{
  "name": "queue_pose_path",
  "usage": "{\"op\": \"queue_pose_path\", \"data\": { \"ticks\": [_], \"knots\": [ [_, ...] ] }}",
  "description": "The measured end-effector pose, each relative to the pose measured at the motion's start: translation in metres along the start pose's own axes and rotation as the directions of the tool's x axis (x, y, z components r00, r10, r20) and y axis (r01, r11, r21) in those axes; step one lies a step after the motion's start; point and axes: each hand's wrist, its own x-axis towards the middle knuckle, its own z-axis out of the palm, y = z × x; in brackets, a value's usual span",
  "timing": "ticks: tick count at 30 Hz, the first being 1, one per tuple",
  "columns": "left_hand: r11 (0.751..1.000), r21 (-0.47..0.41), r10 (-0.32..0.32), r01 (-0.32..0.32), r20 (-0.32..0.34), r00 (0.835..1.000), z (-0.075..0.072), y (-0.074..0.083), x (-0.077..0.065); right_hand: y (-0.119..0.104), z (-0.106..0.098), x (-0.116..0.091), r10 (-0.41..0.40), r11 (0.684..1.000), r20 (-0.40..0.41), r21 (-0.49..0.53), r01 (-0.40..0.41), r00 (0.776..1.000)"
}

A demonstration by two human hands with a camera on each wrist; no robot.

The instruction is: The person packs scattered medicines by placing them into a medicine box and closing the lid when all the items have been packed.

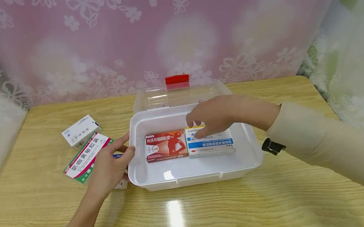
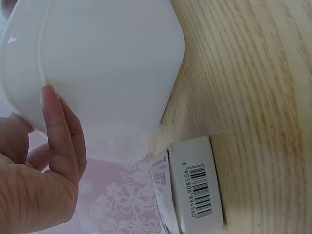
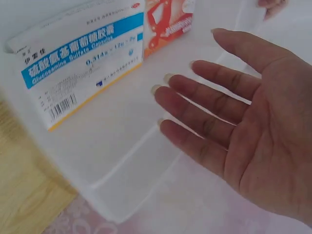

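Note:
A white plastic storage box [image 1: 156, 176] stands on the table with its clear lid [image 1: 151, 99] folded back behind it. My left hand [image 1: 105, 170] holds the box's left rim, thumb at the edge and fingers against the outer wall [image 2: 112, 63]. Inside lie a red medicine box [image 1: 163, 154] on the left and, beside it, a white-and-blue box of glucosamine capsules [image 1: 211, 148]. Over the back part of the storage box hovers my right hand [image 1: 216, 115], fingers spread apart with nothing held. In the right wrist view its fingertips are away from both medicine boxes.
Left of the storage box, a green-and-white capsule box [image 1: 84, 158] and a white medicine box [image 1: 80, 129] lie on the wooden table [image 1: 201, 226]. Another small carton [image 1: 121, 185] is partly hidden behind my left hand. A pink flowered curtain [image 1: 189, 28] hangs behind the table.

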Motion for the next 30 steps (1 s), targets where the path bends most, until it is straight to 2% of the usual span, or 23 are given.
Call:
{"op": "queue_pose_path", "data": {
  "ticks": [5, 9, 14, 20, 22, 25, 30],
  "knots": [
    [1.000, 0.000, -0.003, 0.003, 0.005, 1.000, 0.000, -0.001, 0.000, 0.021, -0.005, -0.026, -0.040, 0.995, -0.140, 0.089, 0.053, 0.989],
    [1.000, 0.001, -0.011, 0.011, 0.011, 1.000, 0.000, 0.000, 0.000, 0.042, -0.002, -0.047, -0.025, 0.987, -0.251, 0.145, 0.063, 0.968],
    [1.000, 0.007, -0.006, 0.005, 0.020, 1.000, -0.001, 0.001, -0.001, 0.063, 0.007, -0.073, 0.032, 0.981, -0.371, 0.191, 0.042, 0.928],
    [1.000, 0.003, -0.003, 0.003, 0.024, 1.000, -0.002, 0.002, -0.002, 0.075, 0.027, -0.094, 0.147, 0.966, -0.478, 0.259, -0.020, 0.866],
    [1.000, 0.005, -0.005, 0.005, 0.027, 1.000, -0.002, 0.002, -0.002, 0.077, 0.036, -0.098, 0.194, 0.949, -0.489, 0.313, -0.036, 0.851],
    [1.000, 0.007, -0.001, 0.001, 0.029, 1.000, -0.002, 0.001, -0.002, 0.080, 0.050, -0.101, 0.254, 0.903, -0.479, 0.428, -0.029, 0.841],
    [1.000, 0.016, 0.005, -0.005, 0.027, 1.000, -0.001, 0.001, -0.001, 0.079, 0.073, -0.101, 0.300, 0.817, -0.423, 0.577, -0.002, 0.855]
  ]
}}
